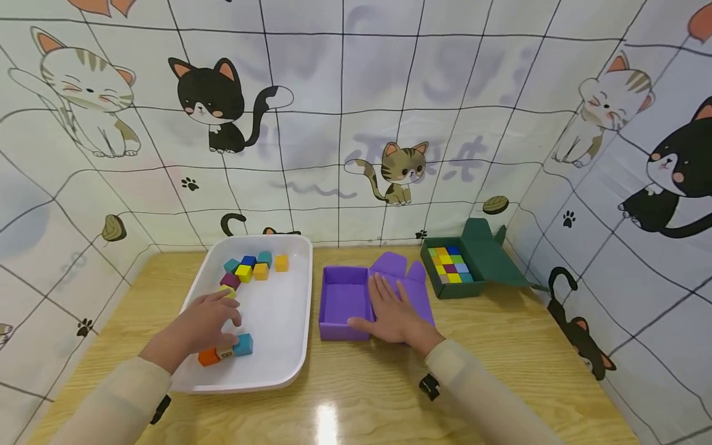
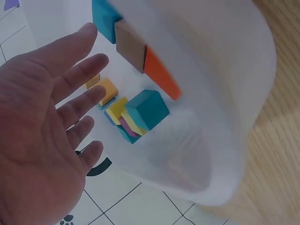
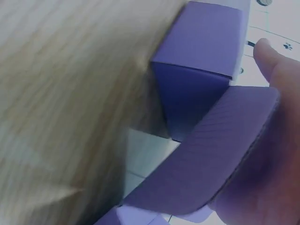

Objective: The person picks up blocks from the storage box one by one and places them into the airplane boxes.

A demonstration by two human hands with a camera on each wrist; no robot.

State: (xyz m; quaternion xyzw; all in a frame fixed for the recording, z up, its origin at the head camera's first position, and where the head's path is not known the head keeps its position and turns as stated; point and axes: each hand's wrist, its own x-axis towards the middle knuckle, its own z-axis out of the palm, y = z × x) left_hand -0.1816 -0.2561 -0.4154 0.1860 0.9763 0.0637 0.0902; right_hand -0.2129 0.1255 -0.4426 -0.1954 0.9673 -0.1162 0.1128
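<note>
Beige sleeves (image 1: 108,405) lie nearest the camera, the left one ending in the left hand (image 1: 196,326), held over a white tray (image 1: 275,330) with its fingers loosely bent and nothing gripped; the left wrist view shows the palm bare. Coloured blocks (image 1: 261,271) sit in the tray on two sides of that hand. Close by the thumb, at the near end, an orange block (image 1: 208,357), a tan block (image 1: 225,353) and a blue block (image 1: 243,345) form a short row, its long axis running roughly across the tray; whether the thumb touches it cannot be told. Toward the far end lies a looser cluster, with a yellow block (image 1: 230,292) right at the fingertips and a maroon block (image 1: 230,281) behind it. Left is plainly the nearer hand to all of these. Just beside the tray, on its right, stands a purple box (image 1: 345,303), its lid (image 1: 419,298) folded out rightward. The right hand (image 1: 394,318) lies flat on that lid, fingers straight, grasping nothing. Farther right, an opened green box (image 1: 458,290) holds closely packed blocks (image 1: 452,261). All rest on a wood-grained counter (image 1: 378,395).
</note>
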